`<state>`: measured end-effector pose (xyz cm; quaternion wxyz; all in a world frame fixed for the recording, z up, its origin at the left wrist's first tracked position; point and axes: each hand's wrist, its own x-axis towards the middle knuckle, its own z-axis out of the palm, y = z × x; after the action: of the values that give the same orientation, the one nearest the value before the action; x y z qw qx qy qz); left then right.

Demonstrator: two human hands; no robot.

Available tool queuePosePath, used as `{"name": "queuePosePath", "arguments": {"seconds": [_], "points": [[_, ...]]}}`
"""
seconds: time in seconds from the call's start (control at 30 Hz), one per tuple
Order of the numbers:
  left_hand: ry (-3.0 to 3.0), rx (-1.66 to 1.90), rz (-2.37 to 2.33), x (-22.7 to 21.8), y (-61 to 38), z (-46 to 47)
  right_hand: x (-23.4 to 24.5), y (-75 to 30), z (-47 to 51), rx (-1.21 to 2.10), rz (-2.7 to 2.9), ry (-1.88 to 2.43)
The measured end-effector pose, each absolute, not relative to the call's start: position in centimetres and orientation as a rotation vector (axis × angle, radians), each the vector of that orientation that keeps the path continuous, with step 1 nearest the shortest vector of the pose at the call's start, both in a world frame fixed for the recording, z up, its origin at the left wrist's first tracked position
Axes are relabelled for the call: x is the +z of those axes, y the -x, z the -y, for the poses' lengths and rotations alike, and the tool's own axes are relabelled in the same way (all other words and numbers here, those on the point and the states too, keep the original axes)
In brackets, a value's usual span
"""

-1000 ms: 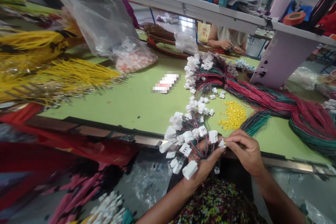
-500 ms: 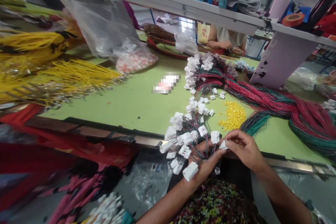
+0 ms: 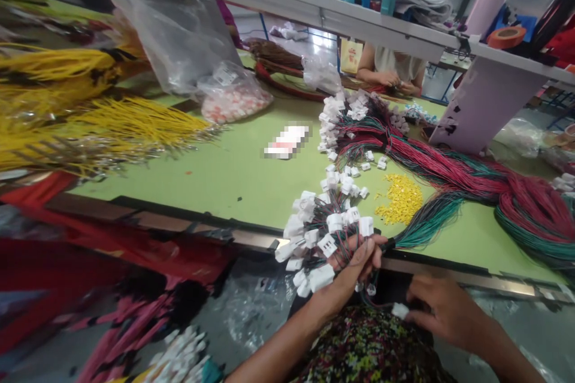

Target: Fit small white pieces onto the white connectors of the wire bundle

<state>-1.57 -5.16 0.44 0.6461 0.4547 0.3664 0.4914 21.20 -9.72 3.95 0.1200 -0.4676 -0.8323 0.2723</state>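
My left hand (image 3: 362, 257) is closed round a bunch of thin red, green and black wires (image 3: 345, 243), with many white plastic connectors (image 3: 294, 227) fanning out on its left side. Below and to the right, at lap height, my right hand (image 3: 444, 308) has one white connector (image 3: 401, 311) at its thumb and fingertips. A thin wire runs from that connector back toward my left hand. Behind the hands, a heap of small yellow plastic pieces (image 3: 402, 198) lies on the green table top (image 3: 215, 185).
A thick red and green wire bundle (image 3: 453, 164) with white connectors stretches across the right. Yellow wires (image 3: 148, 125) lie left, near a bag of orange-and-white parts (image 3: 236, 102). A shelf (image 3: 314, 15) spans overhead. Another person (image 3: 390, 72) works across the table.
My right hand has moved down and right, away from my left hand, and a white connector has come with it. My left hand keeps the wire bunch, its fingers now curled closer.
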Motion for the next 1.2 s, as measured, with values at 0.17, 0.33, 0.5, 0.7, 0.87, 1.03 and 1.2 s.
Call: {"name": "queuePosePath", "arguments": {"seconds": [0.17,0.33,0.5,0.7,0.87,1.03,1.2], "points": [[-1.432,1.018,-0.83,1.6,1.9,5.1,4.9,-18.9,7.3,0.708,1.821,1.268],[-1.486,1.027,-0.859,1.8,1.7,5.2,6.1,-16.2,5.1,0.913,1.668,1.082],[-1.15,1.185,-0.931,0.1,1.4,6.1,4.6,-15.6,6.1,0.684,1.677,1.017],[-1.198,1.107,-0.944,0.9,1.7,6.4,3.7,-16.2,8.0,0.431,1.886,0.991],[-1.214,1.157,-1.011,1.4,1.7,6.3,4.0,-17.8,4.7,0.652,1.921,1.111],[-1.159,1.158,-1.04,1.4,1.3,6.4,2.8,-19.2,-0.5,0.443,2.218,1.246],[-1.139,1.16,-1.049,1.5,1.3,6.4,2.1,-19.1,-2.5,0.271,2.563,1.227]]}}
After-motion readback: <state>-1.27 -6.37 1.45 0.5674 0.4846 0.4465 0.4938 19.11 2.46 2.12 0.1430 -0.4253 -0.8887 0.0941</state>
